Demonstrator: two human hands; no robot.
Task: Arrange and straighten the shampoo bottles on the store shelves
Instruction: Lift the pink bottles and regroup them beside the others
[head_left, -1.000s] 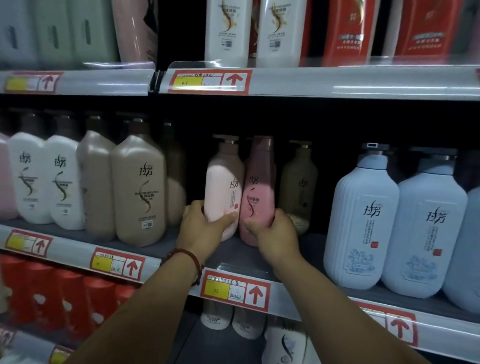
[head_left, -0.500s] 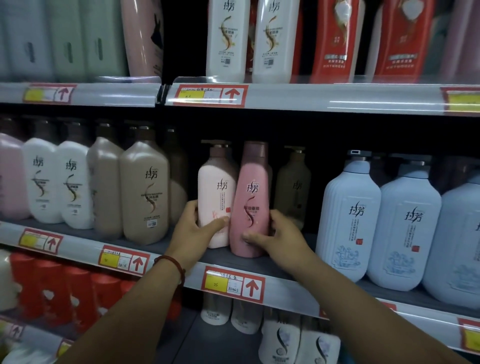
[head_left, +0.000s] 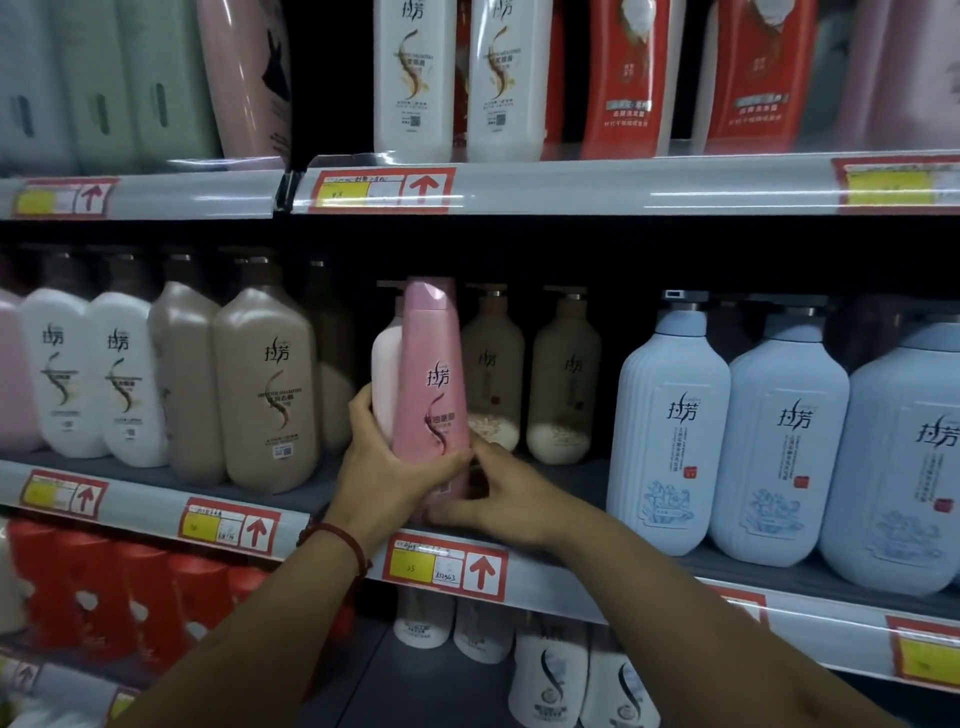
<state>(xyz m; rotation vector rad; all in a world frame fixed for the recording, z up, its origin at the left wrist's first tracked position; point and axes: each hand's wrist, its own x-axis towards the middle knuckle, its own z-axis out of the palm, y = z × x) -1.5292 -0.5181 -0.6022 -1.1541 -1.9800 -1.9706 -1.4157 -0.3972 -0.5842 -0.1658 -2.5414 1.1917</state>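
Note:
A tall dark pink shampoo bottle (head_left: 431, 379) stands at the front of the middle shelf (head_left: 571, 564), leaning slightly. My left hand (head_left: 387, 470) wraps round its lower left side, thumb across the front. My right hand (head_left: 501, 493) grips its base from the right. Directly behind it a pale pink pump bottle (head_left: 383, 374) is mostly hidden. Two beige pump bottles (head_left: 563, 379) stand further back on the right.
Beige (head_left: 265, 384) and white bottles (head_left: 67, 374) fill the shelf's left part, big pale blue bottles (head_left: 675, 426) the right. White and red bottles stand on the shelf above (head_left: 623, 182). Red bottles (head_left: 104, 587) and white ones sit below.
The dark pink bottle has come forward and left, now covering the pale pink bottle. My left hand moved from the pale bottle onto the dark pink one. My right hand slid down to its base.

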